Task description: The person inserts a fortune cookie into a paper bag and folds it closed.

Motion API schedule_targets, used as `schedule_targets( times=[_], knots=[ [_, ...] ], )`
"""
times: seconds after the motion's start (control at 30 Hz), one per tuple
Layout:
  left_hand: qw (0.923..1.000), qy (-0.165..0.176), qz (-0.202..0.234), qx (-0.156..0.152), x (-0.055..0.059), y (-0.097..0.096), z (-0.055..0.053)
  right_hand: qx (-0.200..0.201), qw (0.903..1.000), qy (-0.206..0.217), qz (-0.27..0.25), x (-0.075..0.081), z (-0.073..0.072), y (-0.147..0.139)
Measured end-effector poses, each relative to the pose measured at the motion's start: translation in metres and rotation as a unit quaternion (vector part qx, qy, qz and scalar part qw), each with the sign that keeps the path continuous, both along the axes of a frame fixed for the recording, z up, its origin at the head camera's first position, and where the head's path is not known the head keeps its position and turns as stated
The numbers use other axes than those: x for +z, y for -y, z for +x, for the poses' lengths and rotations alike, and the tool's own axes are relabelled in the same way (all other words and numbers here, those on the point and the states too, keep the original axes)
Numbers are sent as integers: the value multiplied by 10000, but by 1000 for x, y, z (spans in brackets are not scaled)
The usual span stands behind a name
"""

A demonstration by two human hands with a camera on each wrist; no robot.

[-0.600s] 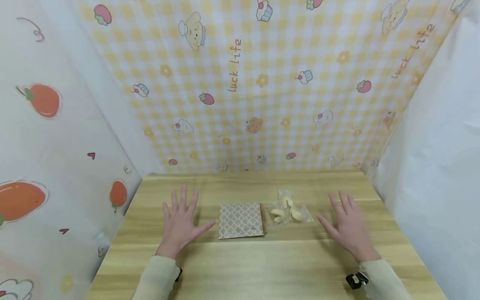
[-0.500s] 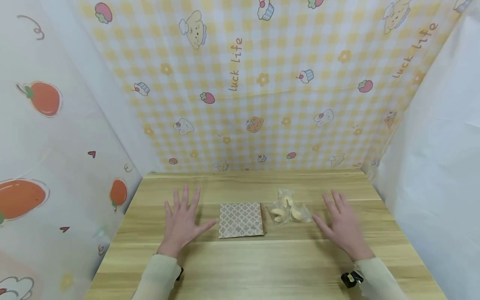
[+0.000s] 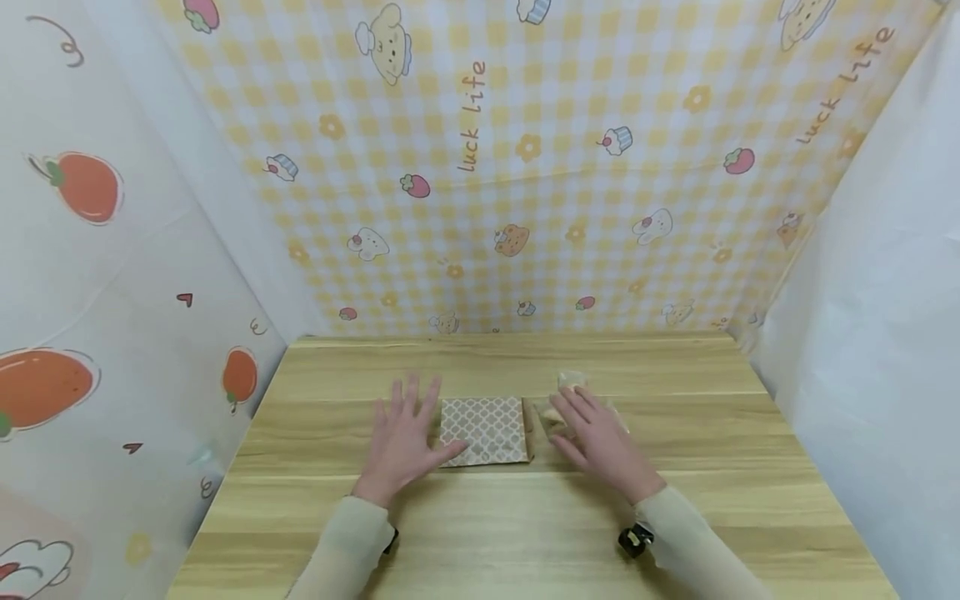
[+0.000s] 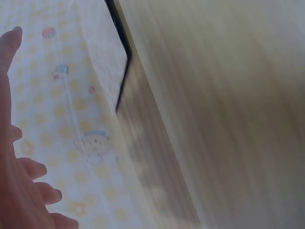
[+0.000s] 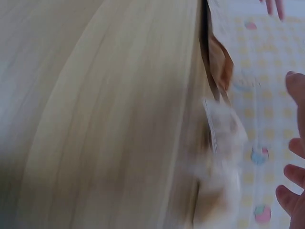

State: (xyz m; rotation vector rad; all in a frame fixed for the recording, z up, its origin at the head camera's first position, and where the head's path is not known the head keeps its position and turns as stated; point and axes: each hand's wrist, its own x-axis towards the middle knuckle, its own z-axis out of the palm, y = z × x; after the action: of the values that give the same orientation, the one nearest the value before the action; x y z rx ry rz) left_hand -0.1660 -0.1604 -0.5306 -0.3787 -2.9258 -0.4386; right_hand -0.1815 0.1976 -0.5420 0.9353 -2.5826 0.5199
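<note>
A flat brown paper bag point(image 3: 483, 427) with a white lattice pattern lies mid-table. Its brown open end point(image 5: 221, 67) faces right, toward several fortune cookies point(image 3: 553, 417) in clear wrappers point(image 3: 572, 379). My left hand point(image 3: 405, 450) is spread at the bag's left side, its thumb overlapping the bag's near left part in the head view. Over the cookies hovers my right hand point(image 3: 603, 437), fingers extended and hiding most of them. Blurred wrapped cookies point(image 5: 224, 129) show beside the right hand's fingers point(image 5: 295, 174) in the right wrist view. Neither hand grips anything.
The wood-grain table point(image 3: 495, 533) runs back to a yellow checked cloth point(image 3: 525, 200) with cartoon prints. White sheeting point(image 3: 862, 333) hangs along the right, and a fruit-printed sheet point(image 3: 112, 275) along the left. A black strap device point(image 3: 636, 540) sits at the right wrist.
Both hands have moved inward. My right hand has travelled left from beside the cookies to above them, and my left hand has shifted right to the bag. The view has tipped down slightly.
</note>
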Motion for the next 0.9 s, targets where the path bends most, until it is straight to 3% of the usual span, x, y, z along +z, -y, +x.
schedule_targets(
  times=[0.23, 0.53, 0.9],
  knots=[
    [9989, 267, -41, -372, 0, -30, -4, 494, 9977, 118, 453, -8, -10, 32],
    [9966, 395, -123, -718, -2, -51, -7, 303, 9920, 247, 1203, -14, -16, 44],
    [9910, 544, -539, -1099, -5, -66, -14, 146, 9888, 278, 1459, -25, -16, 48]
  ],
)
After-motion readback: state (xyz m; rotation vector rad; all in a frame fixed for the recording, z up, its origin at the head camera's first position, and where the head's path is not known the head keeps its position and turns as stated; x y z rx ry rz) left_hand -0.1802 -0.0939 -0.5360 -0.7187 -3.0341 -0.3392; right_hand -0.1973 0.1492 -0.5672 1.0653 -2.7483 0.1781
